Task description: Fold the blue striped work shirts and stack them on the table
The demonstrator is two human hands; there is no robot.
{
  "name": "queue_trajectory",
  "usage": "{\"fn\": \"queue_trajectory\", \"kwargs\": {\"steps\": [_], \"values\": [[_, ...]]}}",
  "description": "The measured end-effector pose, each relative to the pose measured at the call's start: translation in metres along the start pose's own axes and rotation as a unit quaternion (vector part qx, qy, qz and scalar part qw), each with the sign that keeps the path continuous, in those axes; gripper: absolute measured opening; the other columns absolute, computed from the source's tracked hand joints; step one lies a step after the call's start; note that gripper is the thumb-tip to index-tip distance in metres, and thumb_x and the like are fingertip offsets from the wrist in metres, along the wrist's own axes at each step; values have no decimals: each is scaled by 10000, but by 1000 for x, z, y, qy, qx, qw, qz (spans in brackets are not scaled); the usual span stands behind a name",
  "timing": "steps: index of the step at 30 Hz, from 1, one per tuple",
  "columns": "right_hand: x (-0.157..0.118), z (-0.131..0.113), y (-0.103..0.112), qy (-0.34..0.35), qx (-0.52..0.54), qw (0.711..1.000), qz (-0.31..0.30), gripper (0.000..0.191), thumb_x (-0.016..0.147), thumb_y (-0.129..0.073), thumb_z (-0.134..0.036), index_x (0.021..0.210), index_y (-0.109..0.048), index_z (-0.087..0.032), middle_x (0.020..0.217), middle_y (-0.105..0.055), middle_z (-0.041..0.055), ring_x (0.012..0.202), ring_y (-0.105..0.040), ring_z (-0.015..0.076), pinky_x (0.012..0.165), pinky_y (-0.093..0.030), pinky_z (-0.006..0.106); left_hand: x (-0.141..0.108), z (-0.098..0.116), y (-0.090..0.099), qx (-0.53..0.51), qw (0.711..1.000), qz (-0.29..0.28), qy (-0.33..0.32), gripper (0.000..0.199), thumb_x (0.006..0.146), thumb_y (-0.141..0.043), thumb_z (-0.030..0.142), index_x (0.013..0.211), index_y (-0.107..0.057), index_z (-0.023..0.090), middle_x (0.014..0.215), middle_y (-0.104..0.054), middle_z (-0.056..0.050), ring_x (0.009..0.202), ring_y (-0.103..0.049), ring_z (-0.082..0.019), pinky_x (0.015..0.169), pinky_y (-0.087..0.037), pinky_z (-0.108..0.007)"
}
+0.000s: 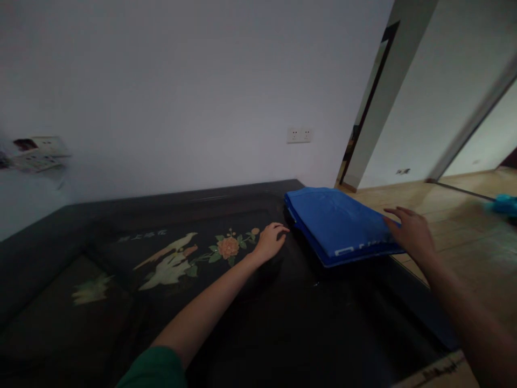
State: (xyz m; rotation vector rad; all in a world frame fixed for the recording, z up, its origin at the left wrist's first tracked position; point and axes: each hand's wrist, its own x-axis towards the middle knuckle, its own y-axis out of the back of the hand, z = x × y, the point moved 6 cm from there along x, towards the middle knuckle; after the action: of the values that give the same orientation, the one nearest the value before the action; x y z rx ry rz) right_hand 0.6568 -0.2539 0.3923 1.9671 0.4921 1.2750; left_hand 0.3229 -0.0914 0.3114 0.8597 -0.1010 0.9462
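Note:
A blue folded sheet-like item (339,221), perhaps a bag, lies at the far right of a glossy black tabletop (250,328). White markings run along its near edge, and its layers show at the left side. My left hand (272,241) is just left of it, low over the black surface, fingers loosely bent and apart with nothing in them. At the item's right edge is my right hand (412,231), fingers stretched out and the thumb side by the blue material. Whether it touches the material I cannot tell.
A bird-and-flower picture (228,248) decorates the black surface. Behind stands a white wall with a double socket (299,135); more switches or sockets (38,154) are at the left. A tiled floor (456,221) and a blurred turquoise thing (504,205) lie to the right.

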Motion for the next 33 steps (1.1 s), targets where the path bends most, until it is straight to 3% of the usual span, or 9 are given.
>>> {"fn": "queue_trajectory", "kwargs": {"steps": [2,4,7,10,14,17,21,28,33], "values": [[-14,-58,17,55,83,994,34,286,837,-485,-287,1019,-673,-172,1172,-608,177,1166,-526,320,1024,-367,479,-24,-5,30,1,1000,24,2,236,847,-500,138,961,-694,208,1081,-644,-71,1071,-568,-210,1008,-395,-360],[-33,-125,22,111,210,971,-18,247,828,-499,-316,969,-676,-216,1097,-640,110,1080,-573,277,979,-420,458,-51,-14,59,3,999,41,27,233,860,-478,157,938,-694,198,1002,-675,-69,972,-607,-203,934,-439,-339],[-71,-219,14,160,373,905,-125,212,847,-501,-355,901,-680,-254,1013,-663,61,981,-603,236,846,-492,386,-94,-30,93,-10,996,48,71,241,870,-458,197,927,-691,189,897,-691,-62,815,-627,-190,796,-478,-302],[-110,-292,-9,192,439,858,-183,205,838,-513,-340,859,-687,-232,942,-680,61,905,-613,223,809,-478,362,-134,-42,118,-20,993,73,95,255,866,-449,212,948,-687,175,862,-689,-58,733,-614,-173,711,-467,-266],[-158,-356,-61,176,478,820,-262,194,817,-504,-298,828,-674,-204,826,-684,48,796,-605,202,752,-462,326,-175,-49,135,5,985,107,138,243,857,-466,223,937,-689,169,726,-658,-30,675,-585,-166,677,-436,-244],[-195,-387,-92,162,486,799,-314,168,815,-497,-260,846,-647,-192,767,-664,33,707,-583,174,693,-446,286,-197,-48,136,12,981,115,155,225,856,-470,229,889,-684,167,682,-638,-17,660,-574,-164,663,-419,-235],[-227,-404,-109,147,454,820,-315,139,840,-494,-267,853,-618,-206,702,-633,10,651,-554,159,625,-408,250,-218,-48,134,36,979,134,147,236,860,-450,230,839,-675,164,693,-634,-22,667,-568,-164,662,-406,-237],[-237,-399,-122,166,436,839,-282,96,829,-517,-232,842,-607,-202,626,-563,-14,578,-498,141,562,-330,229,-229,-58,127,103,984,84,123,255,890,-435,257,905,-679,181,736,-654,-17,675,-576,-154,644,-391,-226],[-240,-393,-125,179,444,831,-284,122,842,-510,-266,820,-608,-197,608,-538,-20,568,-483,133,552,-306,224,-230,-52,122,121,985,52,112,245,899,-437,275,900,-667,191,715,-648,-2,654,-572,-141,625,-388,-213]]}}
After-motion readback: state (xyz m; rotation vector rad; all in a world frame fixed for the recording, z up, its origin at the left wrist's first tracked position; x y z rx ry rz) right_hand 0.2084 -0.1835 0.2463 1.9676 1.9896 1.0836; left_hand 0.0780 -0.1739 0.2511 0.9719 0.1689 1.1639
